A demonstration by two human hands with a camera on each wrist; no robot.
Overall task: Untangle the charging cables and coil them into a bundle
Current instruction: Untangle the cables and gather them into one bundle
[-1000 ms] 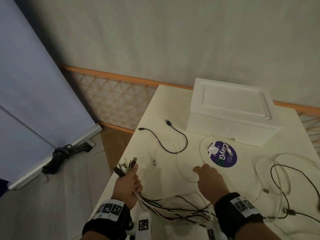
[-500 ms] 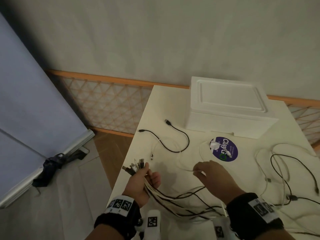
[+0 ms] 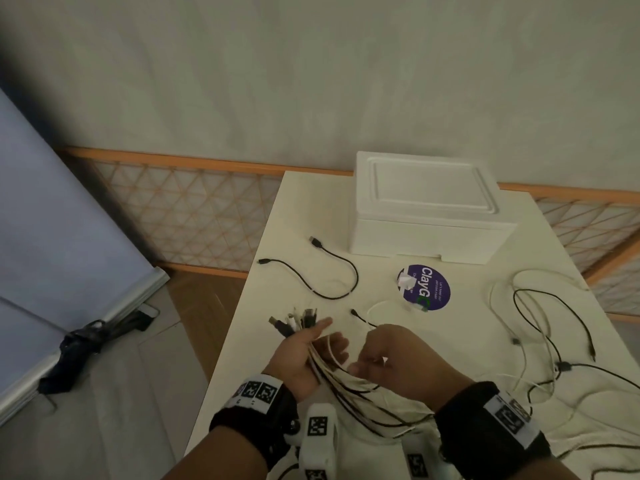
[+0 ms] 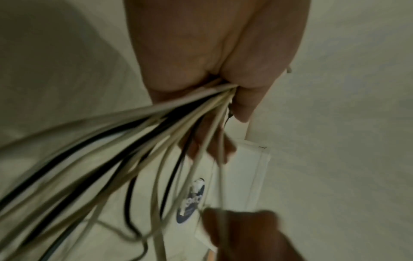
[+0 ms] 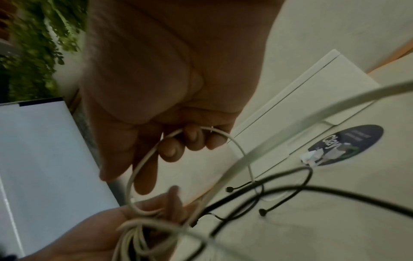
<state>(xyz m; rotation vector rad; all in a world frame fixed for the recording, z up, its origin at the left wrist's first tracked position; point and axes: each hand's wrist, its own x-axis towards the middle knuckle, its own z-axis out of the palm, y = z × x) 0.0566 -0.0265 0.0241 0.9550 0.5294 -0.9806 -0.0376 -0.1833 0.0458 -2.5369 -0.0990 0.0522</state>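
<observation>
My left hand [image 3: 309,346] grips a bundle of black and white charging cables [image 3: 349,382] near their plugs [image 3: 294,320], which fan out past the thumb. The strands trail back toward my body over the table [image 3: 277,358]. The left wrist view shows the bundle [image 4: 156,134] squeezed between palm and fingers [image 4: 243,106]. My right hand [image 3: 375,353], close beside the left, pinches one white cable [image 5: 223,136] that loops down to the left hand [image 5: 93,236]. A short black cable [image 3: 332,284] lies loose further back.
A white foam box [image 3: 426,209] stands at the back of the table, with a round purple sticker [image 3: 429,289] in front of it. More black and white cables [image 3: 540,327] lie tangled on the right. The table's left edge drops to the floor [image 3: 121,375].
My right hand has lifted a white cable off the table and drawn it back beside the left hand. The left hand keeps its hold on the bundle.
</observation>
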